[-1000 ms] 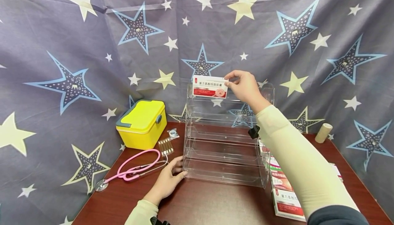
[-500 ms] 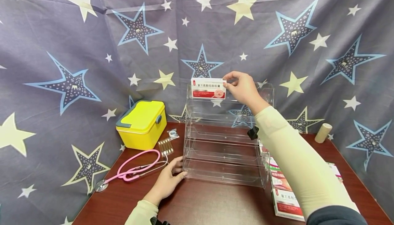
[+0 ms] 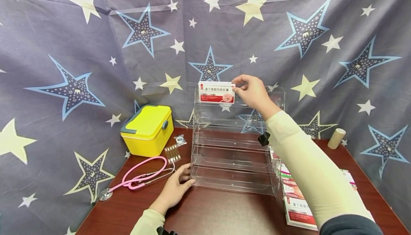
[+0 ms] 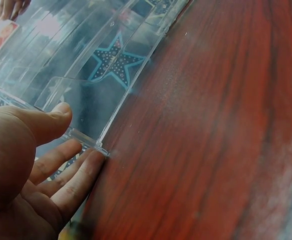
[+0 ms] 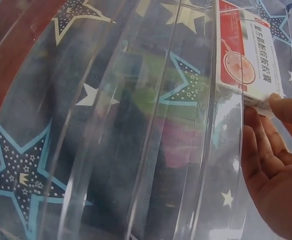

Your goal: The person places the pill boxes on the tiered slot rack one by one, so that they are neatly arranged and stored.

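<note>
A: Right hand (image 3: 253, 93) first. We see it raised to the top tier of the clear acrylic rack (image 3: 234, 149), thumb and fingers pinching the right end of a white-and-red medicine box (image 3: 216, 92). The box stands upright on its long edge at the left half of that top tier; the right wrist view shows it (image 5: 246, 55) behind the clear front lip, fingertips (image 5: 286, 107) on its near end.

B: Agreed. Left hand (image 3: 176, 188) is low on the table (image 3: 218, 213), at the rack's front left corner. In the left wrist view we note the thumb (image 4: 53, 120) over the bottom tier's edge and the fingers (image 4: 73, 175) lying fairly straight along the base. It braces the rack, no clear grip.

A: Lower tiers of the rack, as far as we can see through them, hold nothing.

B: Outward to the left: a pink stethoscope (image 3: 138, 177) just beside the left hand, a packet of cotton swabs (image 3: 172, 153), a small sealed packet (image 3: 181, 140), then the yellow case (image 3: 148, 129) with its lid down.

A: To the right: more medicine boxes (image 3: 297, 206) lying beside the rack, partly hidden by the sleeve (image 3: 308, 170). A tan bandage roll (image 3: 336, 138) stands at the far right edge. Star-print cloth (image 3: 80, 49) behind everything.
</note>
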{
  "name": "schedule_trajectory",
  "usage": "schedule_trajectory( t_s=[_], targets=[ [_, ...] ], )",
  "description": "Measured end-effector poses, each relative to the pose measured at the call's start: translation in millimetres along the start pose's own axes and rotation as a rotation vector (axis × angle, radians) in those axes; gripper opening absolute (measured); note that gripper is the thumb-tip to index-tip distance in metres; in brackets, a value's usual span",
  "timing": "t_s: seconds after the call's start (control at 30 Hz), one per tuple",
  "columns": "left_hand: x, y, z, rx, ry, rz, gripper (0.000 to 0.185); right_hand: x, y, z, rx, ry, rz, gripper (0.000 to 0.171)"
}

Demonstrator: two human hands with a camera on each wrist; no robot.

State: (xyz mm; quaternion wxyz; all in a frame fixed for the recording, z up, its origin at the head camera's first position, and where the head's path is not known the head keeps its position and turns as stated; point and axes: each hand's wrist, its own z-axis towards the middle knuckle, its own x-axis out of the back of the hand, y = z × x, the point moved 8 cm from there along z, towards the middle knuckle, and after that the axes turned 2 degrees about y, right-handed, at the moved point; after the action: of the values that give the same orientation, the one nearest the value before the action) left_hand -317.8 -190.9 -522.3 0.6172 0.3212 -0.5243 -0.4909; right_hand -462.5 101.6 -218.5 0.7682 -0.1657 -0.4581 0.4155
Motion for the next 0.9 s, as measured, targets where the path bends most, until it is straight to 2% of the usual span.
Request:
schedule_trajectory(
  t_s=[0.17, 0.37, 0.47, 0.6, 0.7, 0.77, 0.83, 0.9],
  targets=[
    [-0.1, -0.4, -0.3, 0.007, -0.002, -0.025, 0.055, 17, 6, -11, 0.011, 0.052, 0.054, 0.023],
    [0.5, -0.9, 0.1, -0.005, 0.001, 0.008, 0.055, 80, 24, -39, 0.119, 0.255, 0.126, 0.020],
    [2.0, -1.6, 0.8, -0.007, 0.011, 0.039, 0.055, 115, 52, -56, 0.102, 0.340, 0.137, 0.022],
    [2.7, -2.4, 1.5, -0.014, 0.009, 0.059, 0.055, 141, 116, -81, -0.034, 0.383, 0.122, 0.026],
    [2.4, -2.4, 1.2, -0.022, 0.005, 0.065, 0.055, 142, 173, -103, -0.136, 0.350, 0.116, 0.030],
    [2.1, -2.7, 1.1, -0.014, 0.005, 0.065, 0.056, 137, 208, -117, -0.180, 0.283, 0.080, 0.031],
    [1.5, -2.7, 1.0, -0.007, 0.004, 0.061, 0.056, 127, 236, -131, -0.204, 0.173, 0.008, 0.031],
    [0.6, -3.0, 1.3, 0.002, 0.006, 0.056, 0.056, 112, 259, -144, -0.223, 0.020, -0.038, 0.034]
  ],
)
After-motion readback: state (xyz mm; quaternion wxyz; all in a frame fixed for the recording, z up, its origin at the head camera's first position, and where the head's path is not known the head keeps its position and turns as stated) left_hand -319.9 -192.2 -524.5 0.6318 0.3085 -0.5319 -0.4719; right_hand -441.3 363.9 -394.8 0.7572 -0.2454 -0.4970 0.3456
